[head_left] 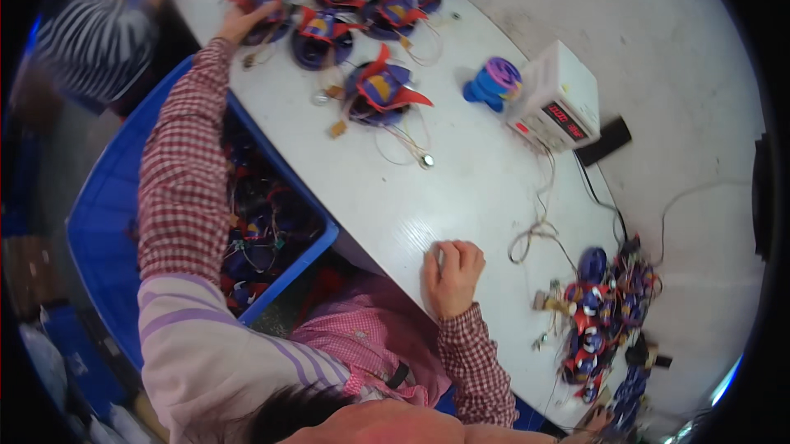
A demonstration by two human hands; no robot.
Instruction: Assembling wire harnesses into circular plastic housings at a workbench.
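Note:
At the table's far left, my left hand (pixel 239 24) reaches out with its fingers curled round a purple and red toy part (pixel 262 0) with wires. Several similar round purple pieces with red pointed flaps and yellow patches stand around it. The nearest toy piece (pixel 381 88) trails thin wires that end in a small silver disc (pixel 426 161). My right hand (pixel 455 279) rests on the white tabletop near its front edge, fingers loosely curled in, with nothing visible in it.
A blue bin (pixel 107 205) of wired parts stands below the table's left side. A white power supply (pixel 559 98) with a red display sits behind a blue and purple toy (pixel 494 82). More wired parts (pixel 592 320) are heaped at right. Another person (pixel 99 41) is at far left.

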